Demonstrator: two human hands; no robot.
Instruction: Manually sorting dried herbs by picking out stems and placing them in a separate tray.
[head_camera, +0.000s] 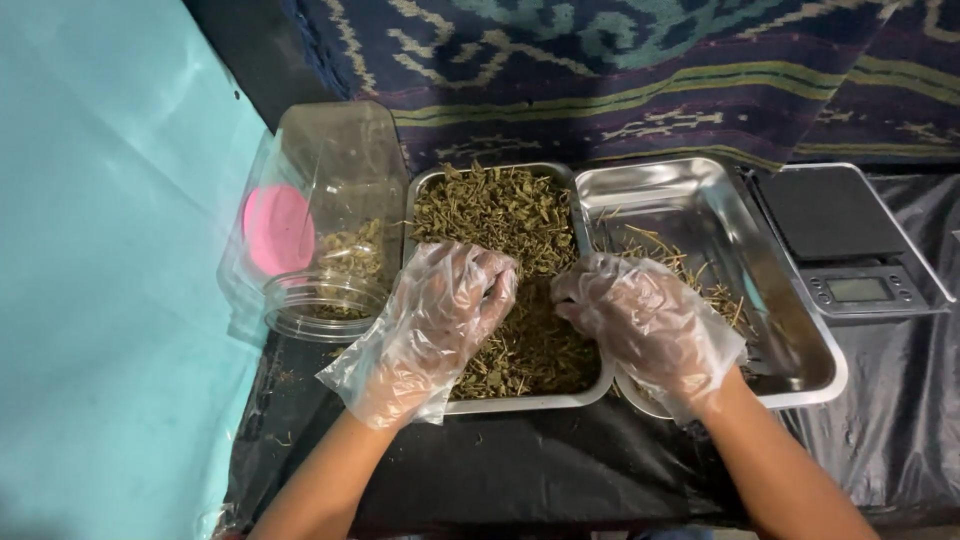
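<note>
Dry, greenish-brown dried herbs (505, 215), leafy and stemmy, fill a steel tray (530, 403). The gloved left hand (435, 320) and right hand (645, 320) dig in with curled fingers; what they pinch I cannot tell. Right of the right hand a second tray (800, 385) has bare metal; left lies a tipped clear jar (325, 225)

You've got a metal tray (592, 385) heaped with dried green-brown herbs (510, 215), leafy bits and thin stems all mixed together (pretty crumbly looking). It sits flat on the black-covered table (530, 465), and the herb pile fills it nearly edge to edge, loose and uneven.
</note>
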